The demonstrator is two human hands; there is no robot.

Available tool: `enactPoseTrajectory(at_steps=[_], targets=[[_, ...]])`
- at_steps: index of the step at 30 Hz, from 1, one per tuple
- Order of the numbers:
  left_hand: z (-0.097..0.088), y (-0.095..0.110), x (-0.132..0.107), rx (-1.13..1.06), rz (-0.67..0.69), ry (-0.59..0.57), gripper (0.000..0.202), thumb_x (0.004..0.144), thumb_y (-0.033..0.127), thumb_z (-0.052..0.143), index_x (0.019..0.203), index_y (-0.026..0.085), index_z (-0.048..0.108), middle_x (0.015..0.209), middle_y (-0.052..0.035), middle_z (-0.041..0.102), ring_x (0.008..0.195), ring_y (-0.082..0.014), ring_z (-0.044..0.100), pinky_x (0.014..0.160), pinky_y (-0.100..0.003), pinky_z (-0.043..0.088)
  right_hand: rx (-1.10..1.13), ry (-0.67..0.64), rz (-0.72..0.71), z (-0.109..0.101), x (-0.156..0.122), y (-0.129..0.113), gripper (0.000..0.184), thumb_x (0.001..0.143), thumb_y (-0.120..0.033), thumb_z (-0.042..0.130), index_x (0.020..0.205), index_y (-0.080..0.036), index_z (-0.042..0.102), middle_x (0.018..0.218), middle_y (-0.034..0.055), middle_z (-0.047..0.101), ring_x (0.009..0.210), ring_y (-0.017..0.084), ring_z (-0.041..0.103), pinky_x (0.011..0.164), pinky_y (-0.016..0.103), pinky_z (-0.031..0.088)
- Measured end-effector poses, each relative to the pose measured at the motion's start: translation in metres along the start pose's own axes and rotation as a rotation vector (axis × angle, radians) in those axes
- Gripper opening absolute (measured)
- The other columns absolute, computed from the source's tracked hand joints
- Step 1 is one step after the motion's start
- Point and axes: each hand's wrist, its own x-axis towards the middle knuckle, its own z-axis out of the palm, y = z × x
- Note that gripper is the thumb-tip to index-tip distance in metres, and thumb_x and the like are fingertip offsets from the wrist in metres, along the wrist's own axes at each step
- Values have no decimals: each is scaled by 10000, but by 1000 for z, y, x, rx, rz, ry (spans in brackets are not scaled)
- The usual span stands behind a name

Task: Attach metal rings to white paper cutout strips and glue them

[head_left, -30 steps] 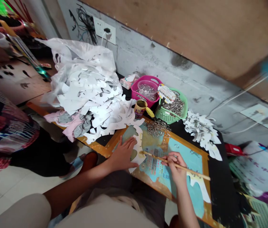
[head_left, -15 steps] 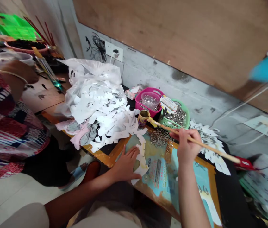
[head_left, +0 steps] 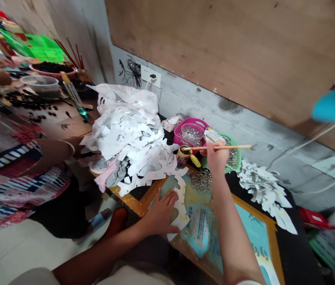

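My left hand (head_left: 163, 211) lies flat with fingers spread on a scalloped white paper cut-out (head_left: 182, 213), which rests on a worn blue and yellow board (head_left: 198, 237). My right hand (head_left: 217, 158) grips a brush by its thin wooden handle (head_left: 237, 147). The brush's far end dips into a small patterned cup (head_left: 182, 157), so its tip is hidden. A yellow object (head_left: 195, 160) stands against the cup's right side. Loose metal rings (head_left: 200, 181) lie on the board between the cup and my right forearm.
A heap of white cut-outs (head_left: 131, 138) fills the left. Behind the cup are a magenta basket (head_left: 176, 132) and a green basket (head_left: 238, 156) holding metal pieces. More cut-outs (head_left: 262, 182) lie right. A co-worker's arm (head_left: 54, 154) reaches in beside the heap.
My right hand has moved left and towards the cup, bringing the brush tip into it. My left hand stays on the cut-out. The co-worker's arm has come down beside the heap.
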Motion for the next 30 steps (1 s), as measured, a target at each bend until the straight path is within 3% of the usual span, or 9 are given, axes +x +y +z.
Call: enactPoseTrajectory(at_steps=[3,6,9,14,17,20,22,26,30], targets=[[-3,2,0,-1,-12,4,1072,618,733,732,1458,184,352,1516,-179,409,1447,-380,295,1193,-651,-1,235,64,171,-29,-10,2,348,825,-467,670,698,-250,429,521,-48,616,429,164,614,463,295,538],[-6,4,0,-19,-15,1,1061,625,706,749,1453,177,349,1518,-180,408,1445,-371,299,1190,-654,-2,324,46,259,-59,-31,5,369,774,-430,742,662,-240,447,549,-34,639,425,155,608,448,289,543],[-7,5,1,-19,-12,-9,1027,644,686,746,1451,187,351,1516,-177,410,1444,-371,300,1184,-660,6,373,-73,346,-92,-64,12,326,767,-397,767,689,-220,505,622,-7,683,470,151,634,453,265,544],[-7,6,2,10,-21,-29,1000,658,672,740,1452,200,358,1521,-173,397,1449,-369,292,1186,-654,24,353,-205,466,-131,-127,29,318,732,-366,803,932,-228,598,714,12,723,635,206,707,539,306,594],[-8,6,3,18,-19,-42,1023,651,684,738,1458,198,341,1526,-168,391,1456,-368,277,1181,-668,30,306,-242,490,-137,-153,36,260,756,-363,779,918,-226,627,771,27,736,700,214,716,610,326,605],[-7,5,3,11,-15,-42,1041,645,700,735,1457,184,337,1521,-171,400,1459,-365,272,1188,-657,12,260,-358,483,-137,-166,39,175,785,-346,745,874,-220,663,785,37,738,713,213,707,619,312,592],[-6,4,3,0,-15,-36,1036,652,707,727,1455,182,336,1525,-174,396,1462,-352,273,1195,-639,-16,258,-392,469,-138,-169,41,131,809,-334,714,844,-214,675,752,33,729,659,195,689,586,291,576],[-4,4,2,-17,-21,-32,1023,663,702,723,1455,187,330,1535,-171,383,1465,-341,267,1191,-637,-45,259,-309,456,-139,-169,42,101,817,-312,695,863,-224,680,764,26,733,673,191,691,597,291,579],[-4,4,2,-26,-31,-33,995,677,693,716,1455,204,334,1532,-172,383,1461,-356,273,1186,-642,-45,280,-386,471,-136,-168,45,114,807,-319,688,805,-206,683,699,28,713,608,190,673,555,295,571]])
